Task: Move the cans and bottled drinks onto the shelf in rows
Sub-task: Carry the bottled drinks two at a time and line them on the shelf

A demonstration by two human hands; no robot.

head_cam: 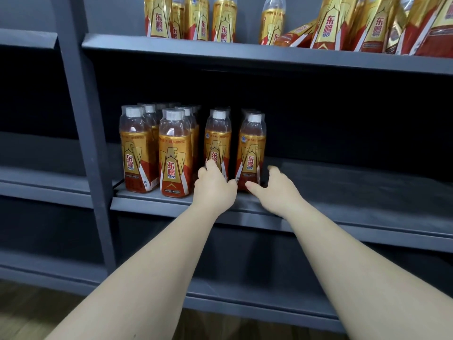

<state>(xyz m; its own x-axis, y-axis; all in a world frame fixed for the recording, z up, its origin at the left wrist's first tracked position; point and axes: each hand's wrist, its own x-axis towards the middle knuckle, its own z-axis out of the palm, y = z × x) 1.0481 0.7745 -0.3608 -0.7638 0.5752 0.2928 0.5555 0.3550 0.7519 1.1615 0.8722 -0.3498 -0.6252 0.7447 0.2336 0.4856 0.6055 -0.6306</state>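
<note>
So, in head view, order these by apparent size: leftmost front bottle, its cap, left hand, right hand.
1. bottle
2. left hand and right hand, about alike; nearer the camera, so unsure
3. cap

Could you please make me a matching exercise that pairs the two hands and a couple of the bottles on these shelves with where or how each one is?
Column one:
1. left hand
2. right hand
3. leftmost front bottle
4. tipped bottle

Column two:
A. lying over on the upper shelf
B. fingers spread, beside the rightmost front bottle
C. upright next to the shelf post
D. holding the third front bottle low down

Pairs: 1-D, 2-B, 3-C, 4-A.
</note>
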